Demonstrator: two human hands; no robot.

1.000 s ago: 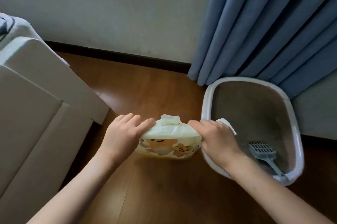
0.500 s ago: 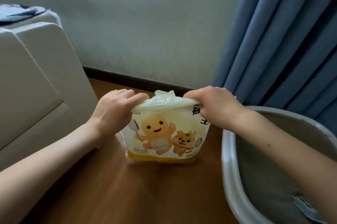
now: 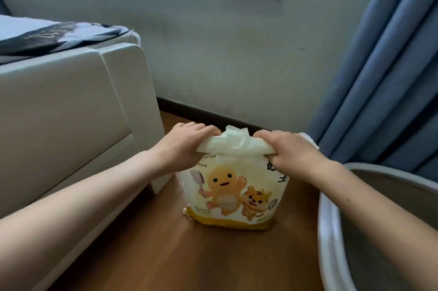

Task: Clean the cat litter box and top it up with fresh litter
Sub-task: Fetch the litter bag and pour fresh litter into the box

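A: Litter bag point(image 3: 233, 192) stands upright on the wood floor point(image 3: 166, 255), centre frame, just left of the litter box point(image 3: 331, 231) at lower right. Both hands on its folded top.

B: Fingers?

A: Left hand point(image 3: 187, 146) clenched on the top-left corner, right hand point(image 3: 288, 151) curled round the top-right corner.

B: Step, I'd say: get it open or lift it to pour.

A: Agreed. Keep base planted w/ top edge level, pull evenly; lopsided tug prob spills grains.

B: Looks?

A: Cream plastic, yellow band at the bottom, cartoon figure and tiger cub, "LITTER" partly showing. Top crumpled. White bed frame point(image 3: 71, 113) left, blue curtain point(image 3: 379, 77) upper right.
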